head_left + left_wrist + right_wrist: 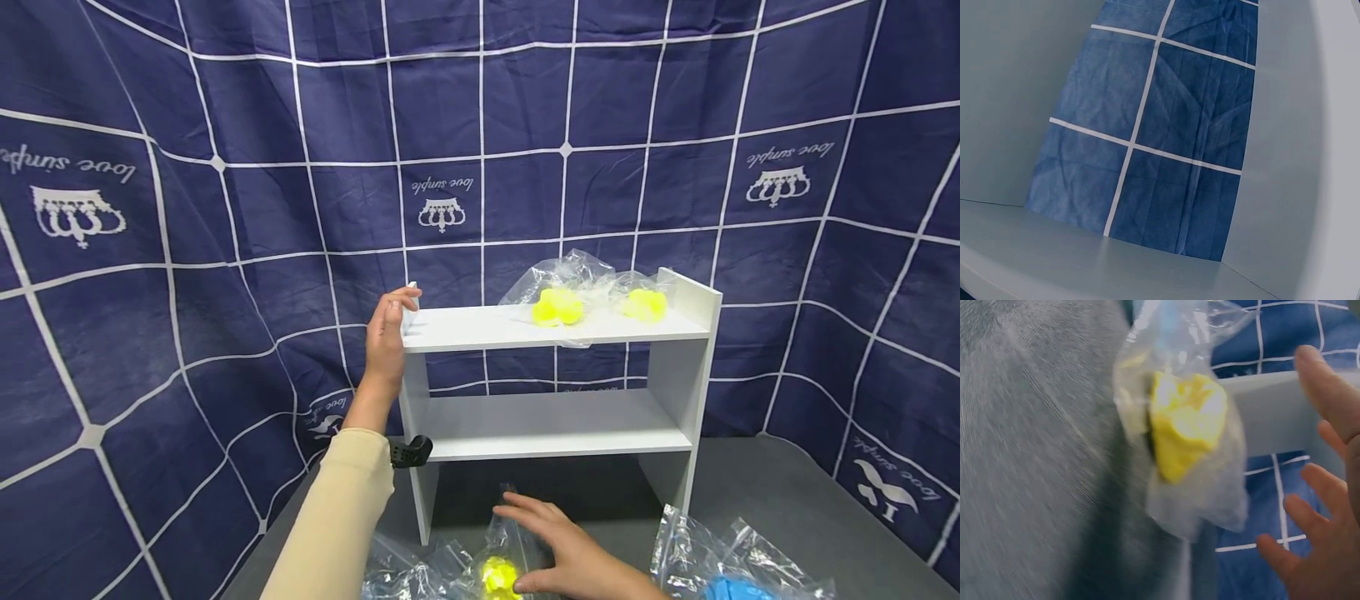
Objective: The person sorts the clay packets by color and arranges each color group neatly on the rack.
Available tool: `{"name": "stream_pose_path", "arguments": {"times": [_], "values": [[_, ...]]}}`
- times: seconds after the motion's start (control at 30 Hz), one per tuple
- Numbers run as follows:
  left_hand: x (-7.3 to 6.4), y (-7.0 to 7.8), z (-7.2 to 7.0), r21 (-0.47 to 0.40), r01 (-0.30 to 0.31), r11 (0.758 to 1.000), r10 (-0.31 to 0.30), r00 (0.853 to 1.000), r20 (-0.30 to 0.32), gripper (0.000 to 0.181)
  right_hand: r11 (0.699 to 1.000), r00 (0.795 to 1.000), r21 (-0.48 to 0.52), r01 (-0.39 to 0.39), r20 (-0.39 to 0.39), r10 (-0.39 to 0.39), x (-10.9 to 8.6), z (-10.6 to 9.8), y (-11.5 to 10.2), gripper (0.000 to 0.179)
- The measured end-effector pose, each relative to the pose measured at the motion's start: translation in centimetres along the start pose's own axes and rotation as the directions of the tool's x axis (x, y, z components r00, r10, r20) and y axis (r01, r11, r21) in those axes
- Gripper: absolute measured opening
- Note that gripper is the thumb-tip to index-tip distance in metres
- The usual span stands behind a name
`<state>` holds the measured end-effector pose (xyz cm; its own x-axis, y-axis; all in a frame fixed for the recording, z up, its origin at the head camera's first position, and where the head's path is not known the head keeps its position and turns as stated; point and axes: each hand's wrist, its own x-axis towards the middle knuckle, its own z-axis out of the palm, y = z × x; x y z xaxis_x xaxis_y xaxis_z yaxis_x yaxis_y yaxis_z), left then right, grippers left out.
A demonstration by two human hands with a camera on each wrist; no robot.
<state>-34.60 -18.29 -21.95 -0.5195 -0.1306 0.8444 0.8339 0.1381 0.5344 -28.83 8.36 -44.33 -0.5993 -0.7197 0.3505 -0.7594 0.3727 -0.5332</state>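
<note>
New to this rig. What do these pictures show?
No robot: a person's bare hands. The wide picture comes from a head-worn camera, the others from one on each wrist. The left hand grips a white shelf's left side panel; its wrist view looks inside. The right hand, fingers spread, holds nothing; beside it, on the grey surface, lies a clear bag with a yellow lump. A bag holding something blue lies farther right. Two yellow-filled bags sit on top.

The head view is bright and even; plastic bags [673, 542] glint, and lines on the curtain [337, 192] bow toward the edges. The left wrist view is dimmer and bluish. The right is blurred: glare on a yellow lump [1188, 425], seemingly a shadow across the table [1029, 456].
</note>
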Motion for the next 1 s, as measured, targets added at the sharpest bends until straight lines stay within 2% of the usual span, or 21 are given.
{"name": "stream_pose_path", "arguments": {"times": [0.07, 0.17, 0.3, 0.4, 0.53, 0.73, 0.87, 1.0], "values": [[0.0, 0.0, 0.0, 0.000, -0.003, 1.000, 0.003, 1.000, -0.002, 0.033, 0.999, 0.998, 0.045, -0.009, 0.060, 0.006, 0.1, 0.7, 0.4, 0.077], [0.0, 0.0, 0.0, -0.005, -0.010, 1.000, 0.010, 1.000, -0.007, 0.033, 0.998, 0.994, 0.065, -0.012, 0.108, 0.005, 0.2, 1.5, 0.8, 0.074], [0.0, 0.1, 0.0, -0.004, -0.017, 1.000, 0.017, 1.000, -0.010, 0.033, 0.997, 0.994, -0.038, 0.064, 0.095, -0.060, 0.4, 2.3, 1.2, 0.072], [0.0, 0.3, 0.0, 0.002, -0.018, 1.000, 0.018, 1.000, -0.009, 0.033, 0.984, 0.990, -0.117, 0.130, 0.069, -0.123, 0.4, 2.6, 1.4, 0.068], [0.0, 0.4, 0.0, 0.009, -0.009, 1.000, 0.009, 1.000, -0.004, 0.034, 0.976, 0.984, -0.126, 0.175, 0.061, -0.169, 0.5, 3.1, 1.9, 0.062], [-0.1, 0.3, 0.0, 0.009, -0.009, 1.000, 0.009, 1.000, -0.002, 0.033, 0.930, 0.956, -0.226, 0.290, 0.015, -0.295, 0.7, 3.9, 3.0, 0.051], [-0.1, 0.3, 0.0, 0.004, -0.012, 1.000, 0.012, 1.000, -0.002, 0.033, 0.924, 0.947, -0.227, 0.309, -0.012, -0.320, 0.7, 4.1, 3.4, 0.047], [-0.2, 0.3, 0.1, 0.007, -0.011, 1.000, 0.011, 1.000, 0.001, 0.032, 0.942, 0.958, -0.191, 0.275, -0.022, -0.285, 0.7, 4.2, 3.4, 0.044]]}}
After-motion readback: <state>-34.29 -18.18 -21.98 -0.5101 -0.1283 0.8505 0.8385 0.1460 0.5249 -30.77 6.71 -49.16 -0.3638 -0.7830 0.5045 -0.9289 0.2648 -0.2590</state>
